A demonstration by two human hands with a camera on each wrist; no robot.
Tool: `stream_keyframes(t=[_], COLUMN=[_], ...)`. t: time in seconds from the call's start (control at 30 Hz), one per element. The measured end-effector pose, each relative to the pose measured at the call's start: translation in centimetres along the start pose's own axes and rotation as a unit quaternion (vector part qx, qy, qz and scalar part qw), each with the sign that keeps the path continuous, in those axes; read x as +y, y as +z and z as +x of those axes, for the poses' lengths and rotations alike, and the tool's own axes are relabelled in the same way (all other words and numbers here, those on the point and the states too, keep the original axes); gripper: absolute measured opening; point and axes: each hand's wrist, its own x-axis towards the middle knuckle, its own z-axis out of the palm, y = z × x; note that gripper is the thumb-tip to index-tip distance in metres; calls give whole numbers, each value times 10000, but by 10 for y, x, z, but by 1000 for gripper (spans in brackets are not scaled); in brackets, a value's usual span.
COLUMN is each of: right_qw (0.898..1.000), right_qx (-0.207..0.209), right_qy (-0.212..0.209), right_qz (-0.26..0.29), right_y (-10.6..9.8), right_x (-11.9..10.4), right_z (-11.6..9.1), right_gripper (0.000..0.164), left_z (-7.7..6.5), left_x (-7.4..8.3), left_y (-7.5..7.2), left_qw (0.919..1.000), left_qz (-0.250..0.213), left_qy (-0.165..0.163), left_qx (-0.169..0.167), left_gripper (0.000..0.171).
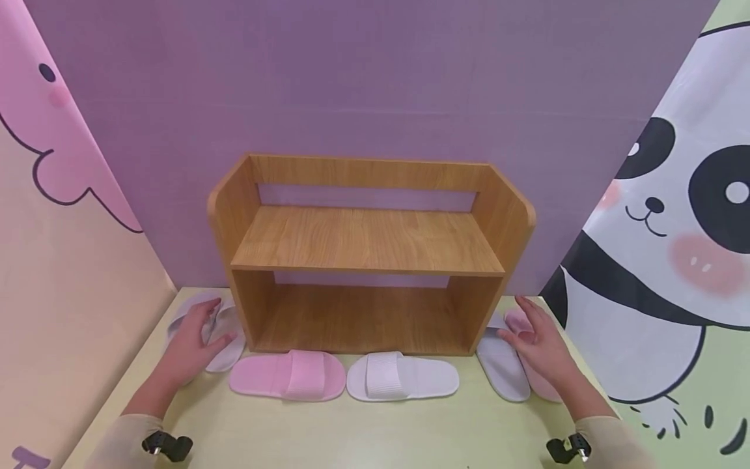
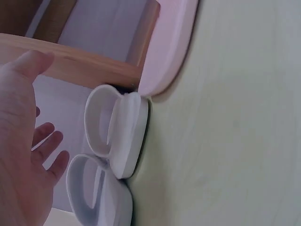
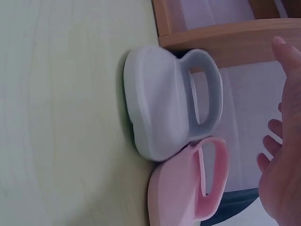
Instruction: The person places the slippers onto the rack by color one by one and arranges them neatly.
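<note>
My left hand (image 1: 190, 345) hovers with spread fingers over a pair of pale slippers, a whitish slipper (image 1: 227, 355) beside the shelf and a greyish slipper (image 2: 100, 197) outside it. On the other side, my right hand (image 1: 541, 345) is held above a light grey slipper (image 1: 505, 371) and a pink slipper (image 3: 176, 193). Neither hand grips anything; the wrist views show gaps between fingers and slippers. Between the hands stands a two-tier wooden shelf (image 1: 369, 241). Along its front lie a pink slipper (image 1: 258, 376) and a white slipper (image 1: 430, 378), straps toward each other.
The pale table (image 1: 351, 436) reaches from the shelf toward me. A purple backdrop (image 1: 363, 78) rises behind the shelf. A panel with a panda drawing (image 1: 662, 260) stands at right, and a pink cartoon panel (image 1: 64, 143) at left. Both shelf tiers are bare.
</note>
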Motion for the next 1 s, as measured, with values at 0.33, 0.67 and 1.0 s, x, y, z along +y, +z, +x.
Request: stream_keyframes(t=[0.33,0.67,1.0], right_qw=[9959,9917,9906], right_qx=[44,205,197], right_qy=[432,552,508], right_qz=[798,1144,1256], right_y=[10,10,14], right_x=[0,-16,-25], right_z=[-6,-7,-8], right_gripper=[75,61,61], left_z=[1,5,0], left_x=[7,15,12], left_y=[6,4,6], left_qw=[9958,9865,9898], left_qz=[-801,-1326,-1150], left_qy=[-441,-958,-842], left_qx=[90,-28,47], left_gripper=[60,46,45])
